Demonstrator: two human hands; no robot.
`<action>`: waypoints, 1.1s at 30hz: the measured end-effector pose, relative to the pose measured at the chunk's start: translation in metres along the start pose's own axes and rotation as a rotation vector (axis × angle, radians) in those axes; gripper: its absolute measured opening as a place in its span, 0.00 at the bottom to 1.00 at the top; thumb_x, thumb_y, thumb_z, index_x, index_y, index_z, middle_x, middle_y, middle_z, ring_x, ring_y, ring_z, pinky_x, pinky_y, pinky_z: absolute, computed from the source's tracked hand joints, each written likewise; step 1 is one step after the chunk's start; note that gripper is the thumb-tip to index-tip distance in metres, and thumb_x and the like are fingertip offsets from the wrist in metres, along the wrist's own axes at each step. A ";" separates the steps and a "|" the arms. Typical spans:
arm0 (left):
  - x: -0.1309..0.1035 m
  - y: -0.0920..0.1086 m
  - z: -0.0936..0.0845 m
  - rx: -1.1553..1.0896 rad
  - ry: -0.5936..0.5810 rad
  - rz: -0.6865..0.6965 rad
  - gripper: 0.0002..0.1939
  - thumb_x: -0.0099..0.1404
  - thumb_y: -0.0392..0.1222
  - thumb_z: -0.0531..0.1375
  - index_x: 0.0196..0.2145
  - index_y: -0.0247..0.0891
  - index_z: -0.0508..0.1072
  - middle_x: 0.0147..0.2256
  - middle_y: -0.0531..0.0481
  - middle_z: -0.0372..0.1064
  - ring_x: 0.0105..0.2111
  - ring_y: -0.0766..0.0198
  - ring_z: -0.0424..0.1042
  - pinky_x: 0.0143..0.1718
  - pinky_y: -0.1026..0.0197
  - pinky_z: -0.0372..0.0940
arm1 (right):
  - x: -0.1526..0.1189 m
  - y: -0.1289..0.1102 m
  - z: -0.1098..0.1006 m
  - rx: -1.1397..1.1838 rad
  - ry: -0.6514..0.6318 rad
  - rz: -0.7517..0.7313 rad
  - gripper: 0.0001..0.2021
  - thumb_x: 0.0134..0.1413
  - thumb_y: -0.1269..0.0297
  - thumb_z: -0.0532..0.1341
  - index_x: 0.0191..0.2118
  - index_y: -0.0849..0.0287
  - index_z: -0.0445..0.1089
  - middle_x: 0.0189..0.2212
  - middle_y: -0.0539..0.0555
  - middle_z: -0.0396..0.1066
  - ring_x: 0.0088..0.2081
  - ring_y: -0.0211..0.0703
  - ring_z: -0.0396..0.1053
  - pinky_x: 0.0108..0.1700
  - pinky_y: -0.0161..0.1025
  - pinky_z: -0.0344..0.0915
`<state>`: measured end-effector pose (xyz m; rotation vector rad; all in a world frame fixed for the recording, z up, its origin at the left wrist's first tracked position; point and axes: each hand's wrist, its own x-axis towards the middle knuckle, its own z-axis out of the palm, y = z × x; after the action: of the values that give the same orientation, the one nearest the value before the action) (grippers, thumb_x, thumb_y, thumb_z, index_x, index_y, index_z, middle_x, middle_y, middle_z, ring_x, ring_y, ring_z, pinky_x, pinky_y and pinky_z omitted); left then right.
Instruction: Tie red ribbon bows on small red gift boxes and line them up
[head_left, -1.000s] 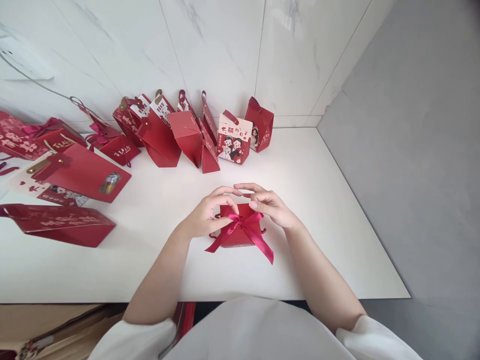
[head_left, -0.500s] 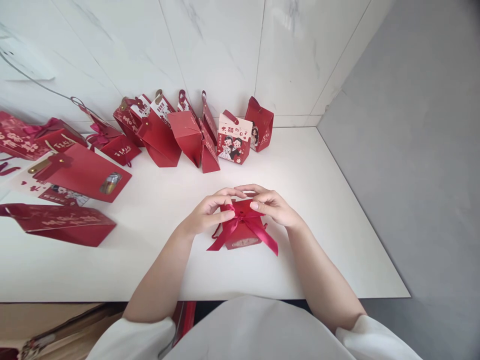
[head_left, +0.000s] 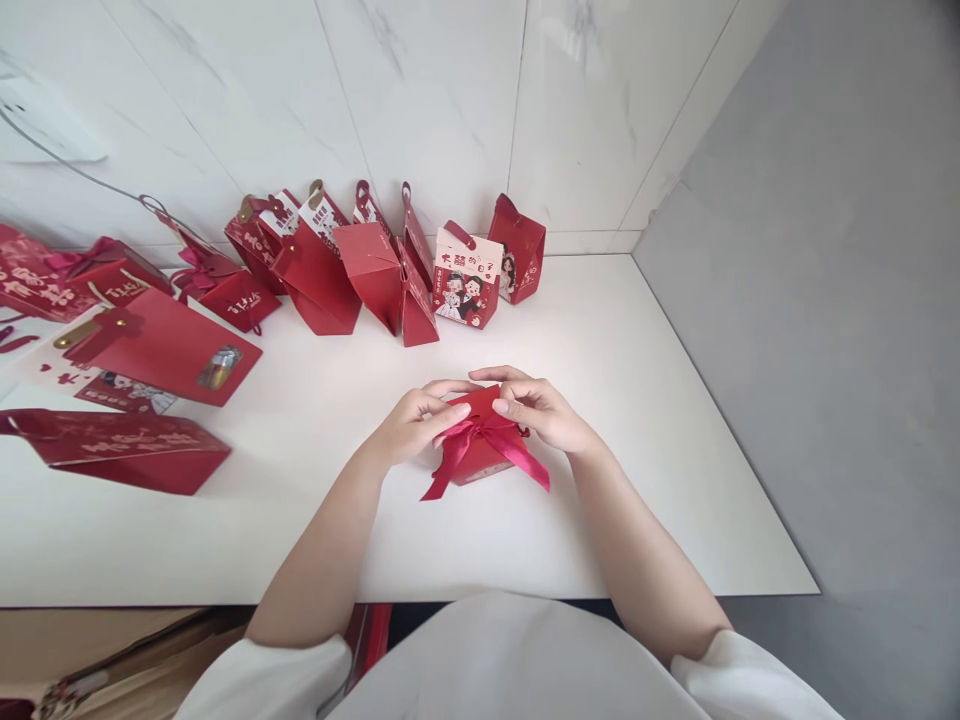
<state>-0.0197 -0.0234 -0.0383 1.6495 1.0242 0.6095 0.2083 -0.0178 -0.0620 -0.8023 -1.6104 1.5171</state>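
A small red gift box [head_left: 487,458] stands on the white table in front of me, with a crimson ribbon bow [head_left: 480,430] tied across its front. The two ribbon tails hang down left and right. My left hand [head_left: 416,420] grips the box from its left, thumb on the front near the top flap and fingers behind. From the right, my right hand [head_left: 544,408] holds the upper edge, its thumb on the front of the flap and its fingers curled over the back. The back of the box is hidden.
Several red gift boxes stand along the marble-patterned wall, among them a box with a cartoon couple [head_left: 466,285]. More lie at the left, including a red box with a small window [head_left: 176,345]. The white table [head_left: 675,480] ends at a grey surface on the right.
The box has tilted, its top flap now showing more and its lower front less. My left thumb has moved from the ribbon up to the flap. The ribbon tails have shifted slightly.
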 end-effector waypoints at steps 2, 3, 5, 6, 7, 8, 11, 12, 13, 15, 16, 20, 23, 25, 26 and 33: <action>0.000 0.000 0.001 -0.030 0.031 -0.035 0.30 0.68 0.55 0.56 0.13 0.36 0.66 0.58 0.46 0.68 0.45 0.53 0.75 0.49 0.51 0.68 | 0.002 0.003 0.002 -0.022 0.050 -0.010 0.19 0.61 0.54 0.62 0.22 0.58 0.65 0.54 0.55 0.70 0.51 0.46 0.72 0.50 0.44 0.68; 0.000 0.001 0.001 -0.046 0.035 -0.044 0.30 0.68 0.55 0.56 0.13 0.36 0.66 0.57 0.45 0.69 0.43 0.54 0.75 0.48 0.52 0.69 | 0.002 0.004 0.003 -0.046 0.088 -0.020 0.19 0.61 0.54 0.62 0.23 0.58 0.65 0.52 0.56 0.71 0.51 0.46 0.71 0.51 0.44 0.67; 0.000 0.002 0.001 -0.078 0.028 -0.043 0.30 0.68 0.55 0.55 0.13 0.36 0.65 0.56 0.45 0.69 0.42 0.55 0.76 0.48 0.53 0.69 | 0.002 0.003 0.005 -0.117 0.175 -0.045 0.17 0.61 0.53 0.62 0.24 0.57 0.66 0.48 0.56 0.72 0.52 0.47 0.71 0.53 0.45 0.67; 0.000 0.003 0.001 -0.093 0.022 -0.040 0.30 0.69 0.55 0.55 0.13 0.36 0.65 0.56 0.45 0.70 0.43 0.55 0.75 0.49 0.52 0.68 | 0.002 0.001 0.006 -0.169 0.227 -0.070 0.15 0.62 0.54 0.61 0.27 0.56 0.67 0.48 0.56 0.72 0.52 0.47 0.71 0.54 0.46 0.66; 0.000 0.004 0.001 -0.109 0.016 -0.037 0.29 0.69 0.54 0.55 0.14 0.36 0.65 0.56 0.45 0.70 0.43 0.55 0.75 0.51 0.52 0.67 | 0.000 -0.002 0.008 -0.234 0.279 -0.106 0.13 0.62 0.55 0.61 0.29 0.55 0.69 0.49 0.57 0.72 0.53 0.47 0.70 0.55 0.47 0.66; 0.000 0.005 0.001 -0.122 0.012 -0.033 0.29 0.69 0.54 0.55 0.14 0.37 0.66 0.56 0.45 0.70 0.44 0.55 0.75 0.52 0.51 0.66 | -0.002 -0.006 0.010 -0.308 0.320 -0.151 0.10 0.63 0.56 0.61 0.32 0.55 0.70 0.49 0.57 0.72 0.53 0.48 0.70 0.55 0.48 0.65; 0.000 0.005 0.001 -0.149 0.020 0.001 0.26 0.69 0.52 0.55 0.16 0.37 0.68 0.54 0.45 0.71 0.48 0.52 0.73 0.54 0.50 0.65 | -0.010 -0.020 0.018 -0.522 0.315 -0.287 0.05 0.63 0.60 0.60 0.38 0.52 0.72 0.47 0.57 0.72 0.50 0.50 0.69 0.54 0.50 0.65; 0.000 0.005 0.000 -0.155 0.030 0.017 0.26 0.69 0.52 0.55 0.17 0.37 0.67 0.54 0.44 0.71 0.49 0.51 0.72 0.53 0.50 0.65 | -0.012 -0.024 0.021 -0.575 0.274 -0.317 0.04 0.63 0.60 0.60 0.39 0.51 0.72 0.45 0.57 0.72 0.49 0.50 0.69 0.53 0.50 0.66; 0.000 0.005 0.000 -0.156 0.041 0.032 0.25 0.68 0.52 0.55 0.17 0.37 0.67 0.54 0.44 0.70 0.50 0.50 0.71 0.52 0.50 0.66 | -0.013 -0.026 0.024 -0.613 0.230 -0.331 0.04 0.63 0.60 0.61 0.40 0.51 0.72 0.45 0.57 0.72 0.49 0.51 0.68 0.53 0.51 0.65; -0.001 0.004 -0.002 -0.139 0.054 0.060 0.22 0.67 0.50 0.56 0.18 0.37 0.66 0.53 0.43 0.69 0.52 0.48 0.70 0.51 0.49 0.66 | -0.014 -0.027 0.028 -0.640 0.159 -0.316 0.06 0.62 0.61 0.61 0.43 0.51 0.72 0.49 0.57 0.70 0.53 0.53 0.66 0.57 0.53 0.63; -0.001 0.004 -0.003 -0.126 0.049 0.076 0.19 0.66 0.49 0.57 0.20 0.37 0.66 0.54 0.43 0.69 0.53 0.48 0.69 0.51 0.49 0.66 | -0.014 -0.027 0.028 -0.626 0.130 -0.293 0.06 0.62 0.62 0.61 0.44 0.51 0.72 0.52 0.57 0.69 0.56 0.53 0.64 0.59 0.54 0.61; -0.002 0.003 -0.008 -0.045 0.004 0.142 0.03 0.60 0.40 0.58 0.30 0.39 0.67 0.59 0.44 0.63 0.61 0.47 0.62 0.58 0.48 0.62 | -0.010 -0.019 0.025 -0.442 0.090 -0.161 0.12 0.66 0.68 0.53 0.42 0.51 0.74 0.60 0.54 0.64 0.64 0.49 0.58 0.65 0.54 0.55; -0.001 0.000 -0.006 -0.007 0.024 0.147 0.02 0.59 0.38 0.57 0.29 0.40 0.65 0.61 0.44 0.61 0.63 0.48 0.59 0.60 0.48 0.60 | -0.007 -0.015 0.022 -0.326 0.095 -0.073 0.15 0.66 0.70 0.51 0.40 0.51 0.75 0.62 0.52 0.61 0.66 0.48 0.55 0.66 0.53 0.54; 0.001 -0.002 -0.003 0.010 0.073 0.121 0.03 0.60 0.37 0.55 0.28 0.40 0.64 0.59 0.44 0.62 0.62 0.49 0.60 0.59 0.48 0.60 | -0.007 -0.014 0.022 -0.293 0.081 -0.046 0.14 0.64 0.71 0.53 0.39 0.51 0.76 0.62 0.52 0.60 0.66 0.48 0.55 0.66 0.53 0.54; 0.001 -0.003 0.000 0.023 0.106 0.103 0.04 0.60 0.37 0.55 0.28 0.40 0.63 0.57 0.44 0.63 0.61 0.50 0.61 0.58 0.48 0.60 | -0.007 -0.013 0.023 -0.283 0.073 -0.040 0.14 0.64 0.71 0.53 0.39 0.51 0.76 0.62 0.52 0.60 0.66 0.48 0.55 0.66 0.53 0.54; 0.004 -0.002 0.018 -0.039 0.242 0.085 0.07 0.68 0.46 0.55 0.36 0.41 0.62 0.54 0.46 0.65 0.52 0.56 0.69 0.53 0.52 0.63 | -0.006 -0.014 0.025 -0.229 0.088 -0.067 0.10 0.63 0.66 0.57 0.38 0.51 0.76 0.59 0.53 0.63 0.63 0.49 0.60 0.63 0.51 0.59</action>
<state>-0.0042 -0.0292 -0.0457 1.6182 1.1111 0.8974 0.1909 -0.0374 -0.0486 -0.9165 -1.7474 1.2486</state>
